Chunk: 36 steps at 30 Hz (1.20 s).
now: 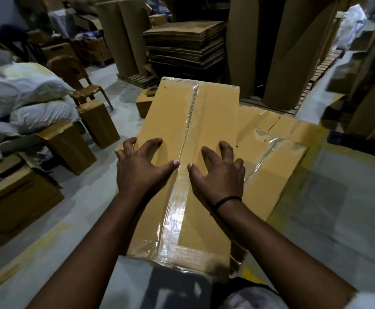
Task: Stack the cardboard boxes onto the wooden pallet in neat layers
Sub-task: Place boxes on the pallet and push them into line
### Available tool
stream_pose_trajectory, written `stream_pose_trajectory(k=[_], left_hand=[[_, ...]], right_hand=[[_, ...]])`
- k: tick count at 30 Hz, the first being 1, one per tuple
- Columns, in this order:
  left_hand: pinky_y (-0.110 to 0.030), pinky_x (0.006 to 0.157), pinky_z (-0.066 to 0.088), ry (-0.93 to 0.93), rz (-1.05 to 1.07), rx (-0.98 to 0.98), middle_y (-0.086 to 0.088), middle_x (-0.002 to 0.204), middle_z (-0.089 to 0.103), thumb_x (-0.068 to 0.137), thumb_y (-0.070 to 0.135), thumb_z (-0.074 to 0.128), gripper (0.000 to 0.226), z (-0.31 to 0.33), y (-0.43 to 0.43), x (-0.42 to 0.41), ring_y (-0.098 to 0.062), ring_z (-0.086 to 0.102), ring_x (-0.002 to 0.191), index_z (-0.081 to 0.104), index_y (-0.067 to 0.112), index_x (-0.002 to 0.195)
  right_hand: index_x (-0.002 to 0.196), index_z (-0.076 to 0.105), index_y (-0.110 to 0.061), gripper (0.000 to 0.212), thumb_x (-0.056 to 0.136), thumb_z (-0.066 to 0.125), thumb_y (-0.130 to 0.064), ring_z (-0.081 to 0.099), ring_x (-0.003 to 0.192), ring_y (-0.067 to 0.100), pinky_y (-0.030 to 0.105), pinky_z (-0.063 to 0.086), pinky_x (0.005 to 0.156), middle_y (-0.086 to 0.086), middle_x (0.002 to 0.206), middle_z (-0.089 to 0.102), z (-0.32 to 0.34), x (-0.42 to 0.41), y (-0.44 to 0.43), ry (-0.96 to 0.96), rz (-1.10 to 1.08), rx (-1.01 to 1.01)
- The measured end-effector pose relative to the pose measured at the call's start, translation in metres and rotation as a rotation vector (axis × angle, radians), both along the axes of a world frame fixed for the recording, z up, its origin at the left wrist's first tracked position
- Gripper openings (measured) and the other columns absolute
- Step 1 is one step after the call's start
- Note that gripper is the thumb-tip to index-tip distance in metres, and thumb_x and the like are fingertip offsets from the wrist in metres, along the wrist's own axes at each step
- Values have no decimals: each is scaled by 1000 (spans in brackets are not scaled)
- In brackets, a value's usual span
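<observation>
A long taped cardboard box point(182, 121) lies in front of me, its tape seam running away from me. My left hand point(142, 166) and my right hand point(220, 172) both press on its top with fingers spread, one on each side of the seam. A second taped box point(278, 157) lies lower on the right, partly under the first. The pallet under them is hidden.
Small cardboard boxes point(99, 123) stand on the floor at the left beside a brown chair point(79, 79) and white sacks point(24, 94). Flat cardboard sheets point(184, 47) and tall cardboard rolls point(293, 47) stand at the back. Bare grey floor point(329, 201) lies to the right.
</observation>
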State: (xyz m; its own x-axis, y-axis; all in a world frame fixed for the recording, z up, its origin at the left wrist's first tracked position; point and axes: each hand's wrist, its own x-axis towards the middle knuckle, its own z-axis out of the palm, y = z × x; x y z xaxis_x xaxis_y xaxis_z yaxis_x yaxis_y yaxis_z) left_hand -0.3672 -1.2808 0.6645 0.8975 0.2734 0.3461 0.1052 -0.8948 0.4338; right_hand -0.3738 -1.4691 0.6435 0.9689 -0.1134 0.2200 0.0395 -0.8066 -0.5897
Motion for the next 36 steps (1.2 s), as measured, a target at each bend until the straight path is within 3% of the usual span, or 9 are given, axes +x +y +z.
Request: stream_pose_trajectory(k=[7, 14, 27, 36], left_hand=[[-48, 102, 46, 22, -50, 17, 2, 150, 31, 62, 83, 68, 78, -32, 61, 101, -27, 30, 139, 49, 54, 133], [-53, 105, 45, 126, -110, 10, 2, 151, 28, 60, 85, 65, 82, -48, 99, 192, -27, 30, 138, 48, 55, 134], [-51, 104, 46, 201, -367, -60, 1, 152, 29, 62, 87, 66, 84, -99, 116, 315, -28, 31, 137, 49, 51, 136], [-49, 106, 43, 298, -634, -7, -7, 154, 24, 68, 86, 63, 83, -129, 109, 375, -32, 28, 138, 46, 50, 141]], right_hand=[[138, 54, -41, 56, 87, 56, -64, 39, 129, 38, 49, 32, 113, -6, 161, 23, -35, 92, 61, 40, -60, 46], [140, 52, -41, 56, 89, 56, -62, 38, 130, 37, 47, 31, 111, -5, 162, 22, -47, 171, 102, 137, -130, 38], [142, 48, -43, 58, 88, 55, -63, 32, 138, 31, 48, 32, 115, -8, 161, 20, -79, 248, 129, 218, -377, 55], [141, 50, -42, 67, 81, 55, -71, 37, 134, 30, 46, 34, 114, -8, 159, 24, -111, 281, 131, 269, -589, 25]])
